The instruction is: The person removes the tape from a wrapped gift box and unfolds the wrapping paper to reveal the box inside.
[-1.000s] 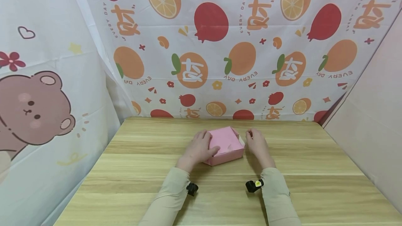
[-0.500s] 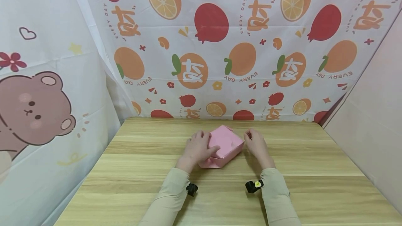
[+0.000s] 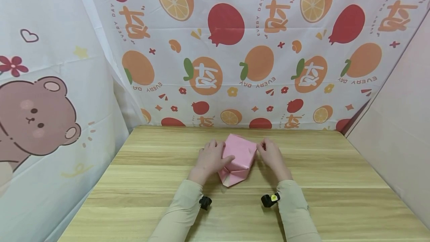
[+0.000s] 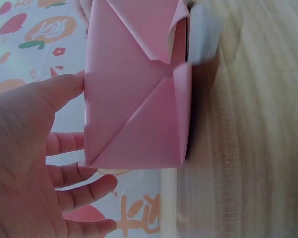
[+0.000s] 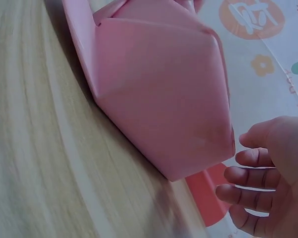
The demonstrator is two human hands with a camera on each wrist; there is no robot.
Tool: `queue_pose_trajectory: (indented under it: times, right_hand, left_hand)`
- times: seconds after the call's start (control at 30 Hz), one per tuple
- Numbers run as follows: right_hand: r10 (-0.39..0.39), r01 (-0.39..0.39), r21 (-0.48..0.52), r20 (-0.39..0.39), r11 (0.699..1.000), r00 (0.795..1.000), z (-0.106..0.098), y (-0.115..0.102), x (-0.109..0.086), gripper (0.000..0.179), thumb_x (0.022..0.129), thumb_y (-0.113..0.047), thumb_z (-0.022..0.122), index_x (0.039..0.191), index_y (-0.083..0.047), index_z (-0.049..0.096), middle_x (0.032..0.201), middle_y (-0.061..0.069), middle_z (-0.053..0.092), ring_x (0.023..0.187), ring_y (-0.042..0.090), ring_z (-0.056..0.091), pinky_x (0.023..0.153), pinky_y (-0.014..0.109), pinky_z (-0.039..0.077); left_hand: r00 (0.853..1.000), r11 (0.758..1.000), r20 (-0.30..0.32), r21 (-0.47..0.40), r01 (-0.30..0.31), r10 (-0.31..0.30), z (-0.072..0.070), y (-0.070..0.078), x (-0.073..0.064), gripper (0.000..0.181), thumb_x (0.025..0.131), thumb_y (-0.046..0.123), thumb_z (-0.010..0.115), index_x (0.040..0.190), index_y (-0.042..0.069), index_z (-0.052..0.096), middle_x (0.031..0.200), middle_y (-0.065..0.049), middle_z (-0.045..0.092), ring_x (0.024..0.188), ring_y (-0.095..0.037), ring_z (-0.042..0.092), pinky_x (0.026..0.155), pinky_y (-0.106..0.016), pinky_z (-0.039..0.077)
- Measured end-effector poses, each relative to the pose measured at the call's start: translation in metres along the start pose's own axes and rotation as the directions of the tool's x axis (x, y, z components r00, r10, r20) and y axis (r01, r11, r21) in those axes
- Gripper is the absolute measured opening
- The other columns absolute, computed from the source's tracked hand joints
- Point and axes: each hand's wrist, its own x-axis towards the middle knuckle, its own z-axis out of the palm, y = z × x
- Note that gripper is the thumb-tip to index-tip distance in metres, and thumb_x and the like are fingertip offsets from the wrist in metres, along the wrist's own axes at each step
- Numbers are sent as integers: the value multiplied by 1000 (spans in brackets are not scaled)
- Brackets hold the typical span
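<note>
A box wrapped in pink paper [image 3: 240,154] lies on the wooden table between my hands. Its near end, seen in the left wrist view, has folded paper flaps [image 4: 139,119] with a gap between their edges. A pale, blurred piece [image 4: 204,34] sticks out beside that end. My left hand [image 3: 209,160] rests at the box's left side, thumb over the top, other fingers spread and loose. My right hand [image 3: 271,157] is at the right corner, fingers loosely bent, with thumb and index beside the edge; whether they touch it I cannot tell.
The wooden table [image 3: 151,182] reaches back to a fruit-printed cloth [image 3: 282,36]. A bear-printed curtain [image 3: 37,115] hangs on the left and a pale curtain [image 3: 399,122] on the right. Each wrist bears a small black camera [image 3: 205,202].
The box has turned counterclockwise as seen from above, bringing its folded end toward the front. My right hand has shifted slightly left with the corner; my left hand has stayed nearly in place.
</note>
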Motion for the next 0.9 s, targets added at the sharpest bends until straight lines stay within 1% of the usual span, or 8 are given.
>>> queue_pose_trajectory:
  times: [0.13, 0.3, 0.4, 0.53, 0.6, 0.73, 0.9]
  right_hand:
    - [-35, 35, 3, -19, 999, 999, 4, -1, 0, 18, 89, -28, 51, 80, -13, 49, 72, 3, 48, 65, 16, 46, 56, 26, 37]
    - [-79, 79, 8, -37, 997, 996, 7, -5, 0, 19, 88, -30, 53, 80, -13, 50, 78, 3, 48, 71, 16, 45, 61, 26, 37]
    - [-107, 107, -9, -35, 994, 994, 9, -9, -1, 22, 86, -35, 54, 80, -14, 50, 83, 2, 47, 74, 16, 45, 63, 27, 37]
    - [-149, 146, -52, -42, 988, 988, 12, -13, -2, 23, 84, -38, 58, 78, -17, 50, 87, 1, 47, 76, 16, 45, 64, 27, 39]
    - [-167, 163, -60, -51, 985, 985, 14, -15, -3, 22, 82, -37, 60, 77, -17, 51, 87, 2, 48, 77, 16, 46, 64, 28, 39]
    - [-177, 173, -59, -66, 983, 982, 17, -17, -3, 18, 82, -31, 61, 76, -17, 52, 86, 1, 49, 76, 15, 46, 65, 28, 41]
    - [-192, 187, -63, -91, 980, 977, 19, -18, -3, 13, 83, -25, 60, 75, -16, 54, 85, 1, 50, 78, 15, 47, 68, 30, 43]
  left_hand:
    - [1000, 1000, 2, 3, -1, 1, 0, 1, 0, 64, 78, 62, 51, 122, 16, 49, 115, -8, 52, 110, -26, 49, 87, -49, 40]
    - [1000, 1000, -8, 8, -6, 6, -1, 3, 1, 56, 80, 58, 52, 115, 15, 53, 110, -7, 56, 103, -25, 54, 83, -47, 43]
    - [1000, 1000, -19, 13, -21, 21, -2, 4, 1, 52, 80, 56, 54, 111, 15, 55, 104, -6, 60, 96, -25, 57, 79, -44, 45]
    - [998, 998, -45, 22, -51, 52, -2, 4, 1, 47, 80, 54, 56, 105, 14, 57, 91, -4, 62, 83, -22, 59, 69, -39, 47]
    - [996, 997, -58, 28, -66, 67, -2, 4, 2, 46, 80, 53, 57, 103, 14, 57, 84, -3, 61, 76, -20, 59, 64, -37, 46]
    - [994, 996, -72, 28, -83, 85, -1, 3, 3, 43, 79, 52, 58, 101, 14, 57, 74, 0, 57, 66, -17, 55, 57, -33, 43]
    - [995, 996, -62, 7, -84, 84, -1, 3, 3, 41, 80, 50, 59, 99, 14, 57, 67, 2, 52, 62, -15, 50, 53, -30, 39]
